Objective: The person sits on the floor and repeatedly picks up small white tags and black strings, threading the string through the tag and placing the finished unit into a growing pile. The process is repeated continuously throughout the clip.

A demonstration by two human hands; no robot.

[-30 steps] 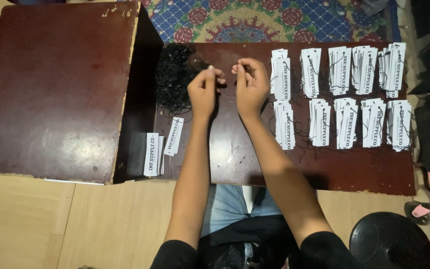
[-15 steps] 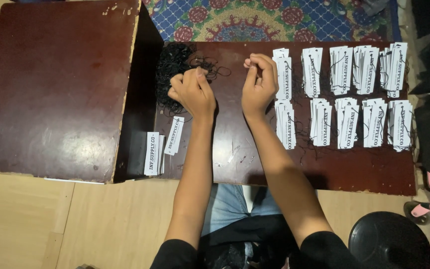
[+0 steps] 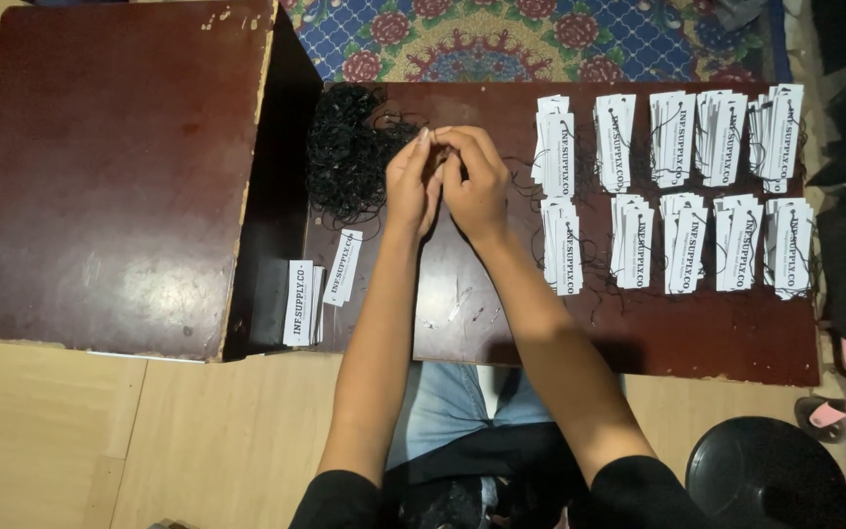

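i saw a small stack of white tags (image 3: pixel 302 302) near the table's (image 3: pixel 717 338) near left corner. past it, my left hand (image 3: pixel 409 184) and right hand (image 3: pixel 474 181) met, fingertips pinched on thin black string (image 3: pixel 435 135). the tangled black string pile (image 3: pixel 347 162) lay just left, finished tag stacks (image 3: pixel 673 186) toward the far right corner.

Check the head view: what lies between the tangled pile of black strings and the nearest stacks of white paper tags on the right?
Both hands, left hand and right hand, pressed together over the dark wooden table, sit between the black string pile and the white tag stacks.
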